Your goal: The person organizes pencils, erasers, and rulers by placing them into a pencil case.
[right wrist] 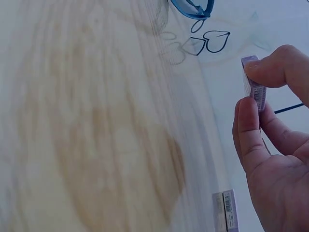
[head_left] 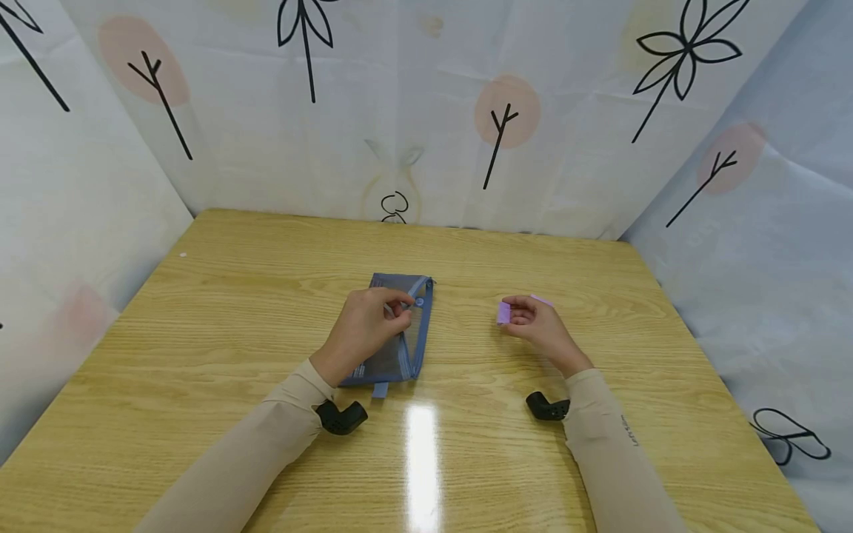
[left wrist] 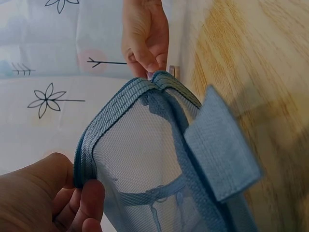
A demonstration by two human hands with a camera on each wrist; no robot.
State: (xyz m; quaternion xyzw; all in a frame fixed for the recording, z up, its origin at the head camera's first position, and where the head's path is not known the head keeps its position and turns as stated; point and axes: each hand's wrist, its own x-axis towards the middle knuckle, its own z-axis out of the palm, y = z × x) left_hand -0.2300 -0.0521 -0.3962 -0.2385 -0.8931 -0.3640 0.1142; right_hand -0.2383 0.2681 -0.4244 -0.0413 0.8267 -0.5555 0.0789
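A blue mesh zip pouch (head_left: 389, 363) lies on the table with its zip side facing right. My left hand (head_left: 369, 322) pinches the zippered edge of its mouth between thumb and fingers. In the left wrist view the pouch (left wrist: 140, 140) gapes, and a fabric tab sticks out from its side. To the right of the pouch, my right hand (head_left: 538, 326) pinches a small flat purple box (head_left: 504, 312). A barcode shows on the end of this box (right wrist: 258, 94) in the right wrist view.
A second small purple box (right wrist: 226, 210) lies on the table, mostly hidden behind the right hand in the head view. A tiny white scrap (head_left: 183, 255) is near the table's left edge. Printed cloth (head_left: 426, 148) hangs around the wooden table (head_left: 480, 459).
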